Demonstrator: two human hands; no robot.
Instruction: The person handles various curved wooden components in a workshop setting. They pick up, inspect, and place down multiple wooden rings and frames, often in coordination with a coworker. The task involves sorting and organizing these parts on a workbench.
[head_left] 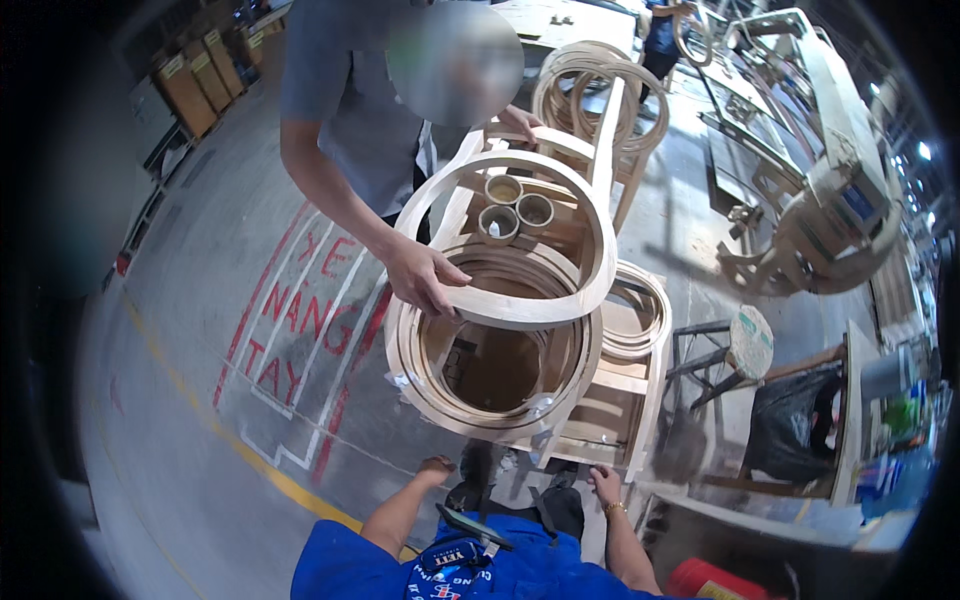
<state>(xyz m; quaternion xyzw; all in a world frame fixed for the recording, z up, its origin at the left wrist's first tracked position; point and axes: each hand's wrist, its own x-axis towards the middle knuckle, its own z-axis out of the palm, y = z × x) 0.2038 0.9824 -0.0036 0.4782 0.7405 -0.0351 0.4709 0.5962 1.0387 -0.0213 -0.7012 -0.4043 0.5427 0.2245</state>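
Head view shows a pale wooden frame [520,312], rounded at its near end, being held above a stack of wooden rings [408,375] by a co-worker standing opposite. One co-worker's hand [428,280] is closed on the near rim; the other [520,122] is laid at the far part. The step in hand is judged to be the handling of this frame over the stack. The person's own left hand [437,468] is held low, left of the stack and apart from the frame; whether anything is grasped by it cannot be told. The right hand [605,486] is placed by the near lower edge of the wooden rack [612,380]; contact there cannot be confirmed, nor can a grip. For any shift of the frame, a level, two-sided hold would seem to be called for, with the three round containers [535,211] seen through its opening kept from being knocked.

Smaller wooden rings [656,318] are stacked at the right. The concrete floor [190,330] is marked with red lettering and a yellow line [290,488]. A stool [750,340], a large machine [835,225] and a black bag [785,425] are seen on the right, brown panels [188,95] at far left.
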